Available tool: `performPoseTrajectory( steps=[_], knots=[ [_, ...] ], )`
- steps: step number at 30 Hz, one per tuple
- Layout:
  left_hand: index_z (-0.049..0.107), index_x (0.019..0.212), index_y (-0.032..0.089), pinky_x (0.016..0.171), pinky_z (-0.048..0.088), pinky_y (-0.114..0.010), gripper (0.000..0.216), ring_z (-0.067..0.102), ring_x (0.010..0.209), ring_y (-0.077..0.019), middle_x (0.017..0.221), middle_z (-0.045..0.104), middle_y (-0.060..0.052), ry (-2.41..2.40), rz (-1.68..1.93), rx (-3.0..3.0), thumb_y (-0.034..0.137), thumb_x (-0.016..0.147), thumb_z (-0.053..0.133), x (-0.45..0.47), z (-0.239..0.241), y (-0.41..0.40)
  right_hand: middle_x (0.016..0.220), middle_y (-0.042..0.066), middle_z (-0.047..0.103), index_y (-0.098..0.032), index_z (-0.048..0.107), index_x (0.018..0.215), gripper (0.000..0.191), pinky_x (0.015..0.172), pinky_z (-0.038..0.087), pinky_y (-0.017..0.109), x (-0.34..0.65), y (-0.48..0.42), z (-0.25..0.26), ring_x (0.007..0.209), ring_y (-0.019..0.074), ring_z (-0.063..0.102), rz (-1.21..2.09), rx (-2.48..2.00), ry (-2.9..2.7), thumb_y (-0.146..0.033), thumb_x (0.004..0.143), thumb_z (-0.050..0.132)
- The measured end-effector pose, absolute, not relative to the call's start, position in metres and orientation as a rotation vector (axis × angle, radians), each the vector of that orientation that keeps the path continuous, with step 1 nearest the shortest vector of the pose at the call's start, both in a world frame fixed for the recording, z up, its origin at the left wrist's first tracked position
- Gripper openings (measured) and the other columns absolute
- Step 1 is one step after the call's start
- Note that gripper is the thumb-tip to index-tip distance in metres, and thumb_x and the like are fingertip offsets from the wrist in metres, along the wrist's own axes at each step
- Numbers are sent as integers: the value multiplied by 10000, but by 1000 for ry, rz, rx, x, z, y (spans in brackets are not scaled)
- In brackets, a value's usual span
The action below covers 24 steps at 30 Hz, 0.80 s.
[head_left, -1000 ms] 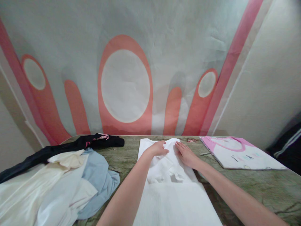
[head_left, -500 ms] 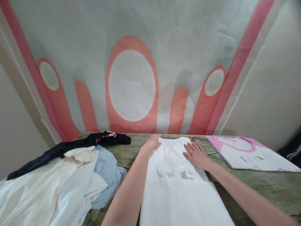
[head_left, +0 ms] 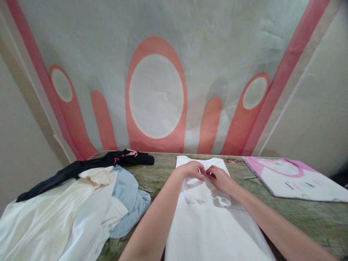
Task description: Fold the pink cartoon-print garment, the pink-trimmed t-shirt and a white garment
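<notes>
A white garment (head_left: 209,228) lies lengthwise in front of me, its neckline at the far end and the sides folded inward over its upper part. My left hand (head_left: 192,170) is over that upper part, fingers curled in a pinch on the white fabric. Close beside it, almost touching, my right hand (head_left: 219,177) pinches the same fabric with bent fingers. The exact bit of cloth between the fingertips is mostly hidden. Crumpled, ruffled cloth shows just below both hands.
At left lies a loose pile of cream and white clothes (head_left: 54,217), with a light blue garment (head_left: 127,203) and a black garment (head_left: 108,161). A folded pink and white shirt (head_left: 307,181) rests at right on the wood-patterned table (head_left: 307,217). Behind stands a printed backdrop (head_left: 231,43).
Both hands have left the garment's upper side edges, where they lay flat, and come together over its middle, fingers now pinched. The view has shifted slightly.
</notes>
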<state>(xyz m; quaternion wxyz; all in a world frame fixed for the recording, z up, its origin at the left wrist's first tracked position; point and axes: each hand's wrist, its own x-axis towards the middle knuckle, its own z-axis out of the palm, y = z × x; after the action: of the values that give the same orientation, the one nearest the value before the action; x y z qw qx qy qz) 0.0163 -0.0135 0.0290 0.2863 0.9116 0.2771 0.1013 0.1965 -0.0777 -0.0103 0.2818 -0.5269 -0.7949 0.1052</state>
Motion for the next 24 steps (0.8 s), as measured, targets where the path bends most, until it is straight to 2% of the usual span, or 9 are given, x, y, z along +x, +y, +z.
performPoseTrajectory(
  steps=[5,9,12,15,18,20,24],
  knots=[
    [671,922,181,654,395,-187,369,535,750,-130,874,616,6,662,153,2394,185,556,722,20,28,-18,747,17,616,-179,589,807,107,622,428,264,198,-86,-5,662,145,562,399,-1443,-1936,-170,742,504],
    [681,877,169,581,356,-177,322,488,648,-104,699,579,42,694,107,2321,139,556,679,17,31,-17,642,-20,584,-191,530,805,71,473,401,225,190,-95,1,514,115,529,710,-1382,-1828,-222,759,485],
    [691,787,149,542,325,-178,228,454,588,-93,591,544,49,695,116,2280,125,565,641,6,41,-15,636,-21,577,-192,515,837,96,457,418,221,184,-98,2,513,118,543,831,-1349,-1764,-214,759,464],
    [673,734,140,525,309,-181,193,442,578,-85,642,580,29,692,183,2223,105,578,565,-14,58,-14,663,-8,591,-186,533,840,112,485,425,227,179,-103,4,541,121,549,753,-1399,-1795,-212,755,466],
    [623,771,128,507,307,-188,229,428,562,-70,852,627,-25,665,286,2124,109,603,468,-33,74,-17,694,12,617,-177,568,804,108,528,410,233,171,-109,6,578,124,543,613,-1437,-1924,-244,754,499],
    [578,762,122,479,288,-191,183,400,528,-57,923,621,-62,621,362,1951,140,613,474,-42,80,-19,686,17,620,-170,582,797,126,533,394,233,165,-112,6,577,126,532,567,-1472,-1982,-273,752,525],
    [528,693,122,436,223,-174,152,339,468,-31,787,595,-40,610,430,1634,187,566,579,-48,80,-20,688,19,606,-166,595,785,133,555,381,234,157,-113,3,586,128,518,476,-1549,-2032,-284,741,552]
  ],
)
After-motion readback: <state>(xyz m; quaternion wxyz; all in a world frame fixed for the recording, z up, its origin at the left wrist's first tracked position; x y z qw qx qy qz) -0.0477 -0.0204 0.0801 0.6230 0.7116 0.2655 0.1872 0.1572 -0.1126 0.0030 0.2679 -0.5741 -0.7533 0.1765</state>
